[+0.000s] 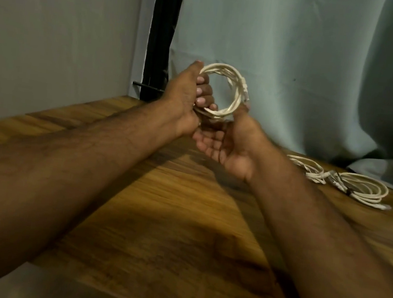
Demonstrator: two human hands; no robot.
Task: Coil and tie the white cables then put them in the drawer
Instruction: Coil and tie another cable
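Above the far part of the brown wooden table (pixel 181 221), near its back edge, the person holds up a round coil of thin white cable (pixel 231 96) with several turns. The left hand (pixel 187 98) grips the left side of the coil, its fingers (pixel 201 91) curled through the ring and closed around the strands. The right hand (pixel 225 147) is under the coil with the palm up; its fingers are mostly straight and relaxed, and only the thumb touches the lower right part of the ring, beside the plug end of the cable. No tie is visible on this coil, but the picture is a little blurred, so a thin tie I cannot exclude.

Near the right edge of the table lie two more white cable bundles. The nearer one to the edge, a flat white coil with a dark tie (pixel 363 190), seems already bound. The other, a smaller white cable bundle (pixel 309 167) just beside it, is coiled too, but whether it is tied I cannot tell.

I judge that the coiling of the cable in hand is finished or almost finished, and its tying is what remains. No drawer is in view, so the putting away is not yet done for any cable seen here.

Behind the table hang a grey-blue curtain (pixel 300 62) and a black vertical pole (pixel 162 33).
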